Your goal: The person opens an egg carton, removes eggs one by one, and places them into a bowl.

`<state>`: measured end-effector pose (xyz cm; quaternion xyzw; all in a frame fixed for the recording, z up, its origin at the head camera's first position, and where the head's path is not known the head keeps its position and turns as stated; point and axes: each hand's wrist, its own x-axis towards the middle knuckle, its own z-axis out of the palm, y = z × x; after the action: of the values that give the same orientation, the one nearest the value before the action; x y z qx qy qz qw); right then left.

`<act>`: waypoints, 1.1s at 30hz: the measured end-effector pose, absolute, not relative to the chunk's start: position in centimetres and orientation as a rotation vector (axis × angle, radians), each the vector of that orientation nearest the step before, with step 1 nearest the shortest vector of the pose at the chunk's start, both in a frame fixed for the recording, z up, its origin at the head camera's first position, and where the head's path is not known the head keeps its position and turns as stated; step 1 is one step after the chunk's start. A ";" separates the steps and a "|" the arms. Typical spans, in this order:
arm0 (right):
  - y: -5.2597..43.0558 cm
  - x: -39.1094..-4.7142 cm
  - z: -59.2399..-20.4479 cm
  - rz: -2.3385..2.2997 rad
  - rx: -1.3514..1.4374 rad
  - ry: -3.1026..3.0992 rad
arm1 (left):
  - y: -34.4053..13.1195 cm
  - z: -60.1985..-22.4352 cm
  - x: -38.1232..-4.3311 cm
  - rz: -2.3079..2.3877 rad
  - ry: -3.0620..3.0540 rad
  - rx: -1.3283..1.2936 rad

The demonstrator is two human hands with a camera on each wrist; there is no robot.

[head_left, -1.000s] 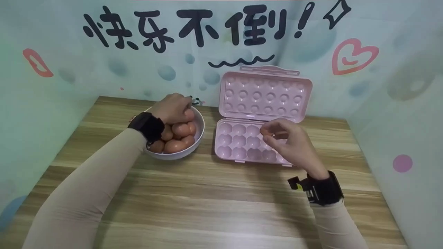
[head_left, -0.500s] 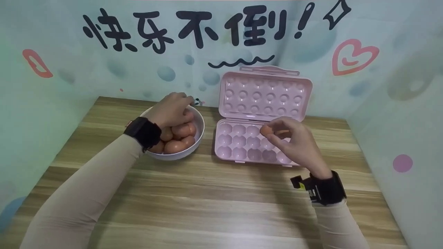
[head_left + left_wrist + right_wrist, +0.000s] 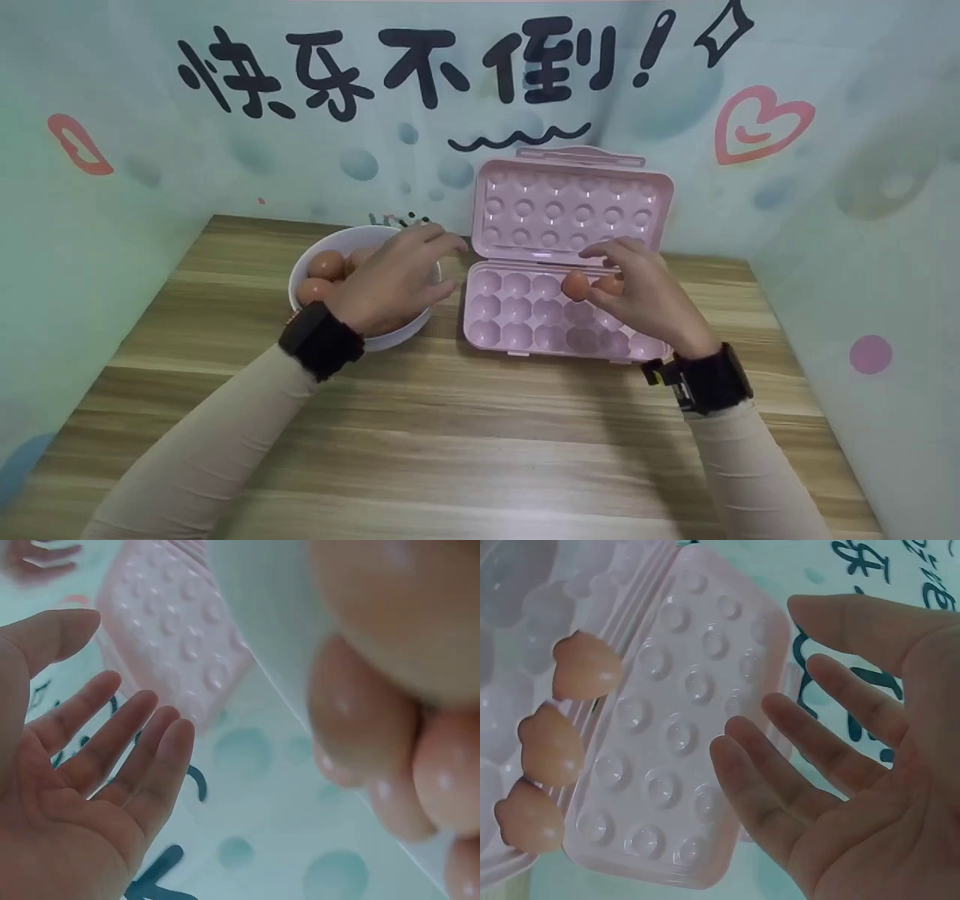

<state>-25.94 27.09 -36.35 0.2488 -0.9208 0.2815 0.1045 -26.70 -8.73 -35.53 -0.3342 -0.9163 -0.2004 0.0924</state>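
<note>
My left hand (image 3: 397, 277) is over the right side of a white bowl (image 3: 352, 238) of brown eggs (image 3: 327, 265). Its fingers are spread toward the egg box, and the left wrist view shows a bare palm with the bowl's eggs beside it. At the pink egg box (image 3: 495, 349), my right hand (image 3: 646, 300) is held above the right part with fingers loosely straight and nothing in them. An egg (image 3: 576, 285) sits in the back row, just left of the right thumb. The right wrist view shows three eggs (image 3: 552, 744) in that row, beside the hinge.
The box's dimpled lid (image 3: 517, 225) stands raised against the printed backdrop (image 3: 300, 165). Several bare cups (image 3: 517, 309) fill the left and front of the box. Both stand at the back of a wooden table (image 3: 450, 442).
My right hand has let go of an egg, which now sits in the back row. The left hand has moved right from the bowl's back, and its curled fingers have straightened.
</note>
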 end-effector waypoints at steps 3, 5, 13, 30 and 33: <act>27.1 -27.0 -36.6 0.740 0.798 -2.744 | -7.9 -36.0 -25.9 -0.625 -2.706 -1.003; 27.1 -27.7 -36.9 0.677 0.849 -2.747 | -7.4 -36.4 -25.5 -0.655 -2.698 -1.012; 26.9 -29.8 -38.4 0.581 0.922 -2.837 | -5.0 -38.9 -24.1 -0.758 -2.716 -1.013; 25.5 -31.7 -40.5 0.473 0.723 -3.103 | -2.6 -43.1 -23.2 -0.899 -2.652 -1.080; 25.3 -31.7 -40.7 0.462 0.697 -3.107 | -2.5 -43.2 -23.2 -0.909 -2.656 -1.082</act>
<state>-31.68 25.29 -40.73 0.2165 -0.9649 0.1436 -0.0378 -23.23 -2.53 -43.24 -0.3588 -0.8809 -0.3015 0.0663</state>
